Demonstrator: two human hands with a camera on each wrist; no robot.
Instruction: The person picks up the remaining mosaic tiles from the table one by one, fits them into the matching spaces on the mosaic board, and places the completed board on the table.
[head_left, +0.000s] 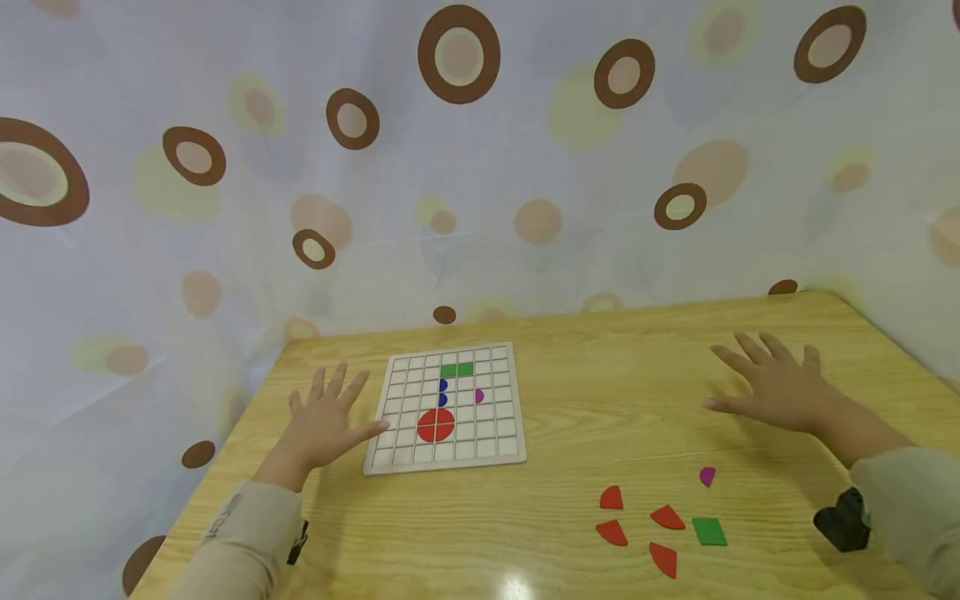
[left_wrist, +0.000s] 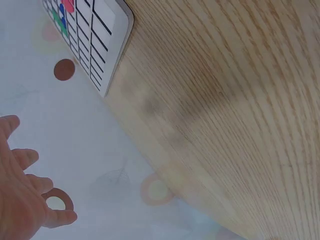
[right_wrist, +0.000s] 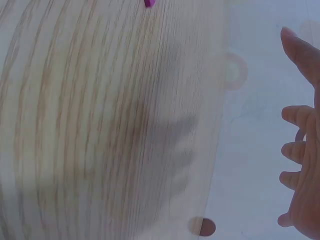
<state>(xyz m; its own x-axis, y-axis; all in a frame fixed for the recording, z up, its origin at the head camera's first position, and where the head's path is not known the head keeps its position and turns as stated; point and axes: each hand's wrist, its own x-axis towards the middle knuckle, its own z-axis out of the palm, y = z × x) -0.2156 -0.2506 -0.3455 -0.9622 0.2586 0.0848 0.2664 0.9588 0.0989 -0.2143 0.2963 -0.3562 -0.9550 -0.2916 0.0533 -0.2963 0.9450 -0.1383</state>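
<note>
My left hand (head_left: pixel 324 423) is spread with straight fingers just left of a white grid board (head_left: pixel 495 429), its thumb overlapping the board's left edge in the head view. On the board lie a red circle of quarter pieces (head_left: pixel 436 425), two green squares (head_left: pixel 457 370), two small blue half-rounds (head_left: pixel 443 392) and a small magenta half-round (head_left: pixel 479 396). My right hand (head_left: pixel 780 390), fingers spread and holding nothing, hovers over the right part of the table, and its shadow falls on the wood in the right wrist view.
Several loose red quarter pieces (head_left: pixel 611 498), a green square (head_left: pixel 709 532) and a small magenta piece (head_left: pixel 707 476) lie on the wooden table (head_left: pixel 592 375) at front right. A white curtain with round prints (head_left: pixel 495 167) hangs behind and beside the table.
</note>
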